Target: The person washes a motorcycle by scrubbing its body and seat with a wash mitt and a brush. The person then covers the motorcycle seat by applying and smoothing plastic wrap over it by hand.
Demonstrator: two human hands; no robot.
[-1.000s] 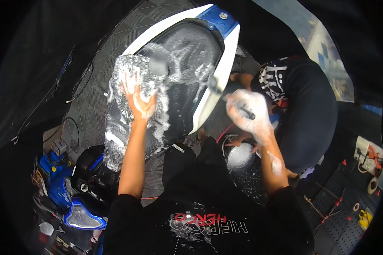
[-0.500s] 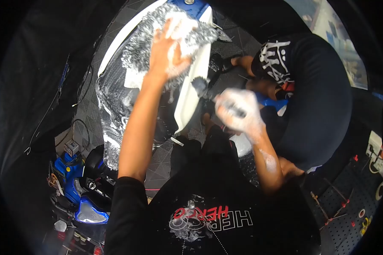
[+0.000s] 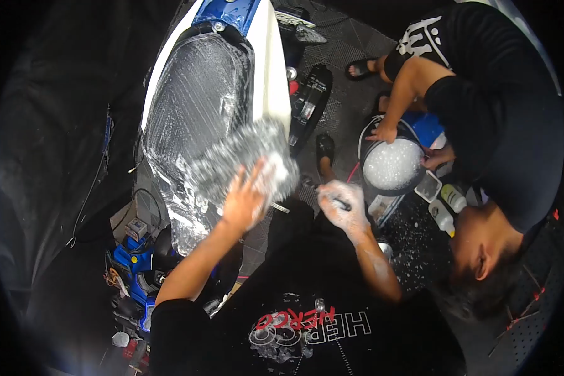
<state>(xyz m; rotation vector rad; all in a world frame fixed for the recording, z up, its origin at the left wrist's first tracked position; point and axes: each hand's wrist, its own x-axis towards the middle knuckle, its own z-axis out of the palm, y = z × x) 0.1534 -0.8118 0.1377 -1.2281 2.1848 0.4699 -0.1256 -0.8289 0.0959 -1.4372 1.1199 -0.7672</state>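
We're resting our left hand (image 3: 245,199) on the cloth (image 3: 229,156), fingers flat and slightly apart. We're curling our foamy right hand's (image 3: 346,212) fingers around a dark handle (image 3: 339,204). The cloth, blurred, is lying across the right side of the suds-streaked seat (image 3: 197,106) and the near end of the white panel (image 3: 269,75). A blue panel (image 3: 232,14) is capping the far end. To our right, a co-worker (image 3: 507,125) is bending over, hands on a bucket (image 3: 395,193) of foam (image 3: 393,163); two bottles (image 3: 442,217) are sitting nearby.
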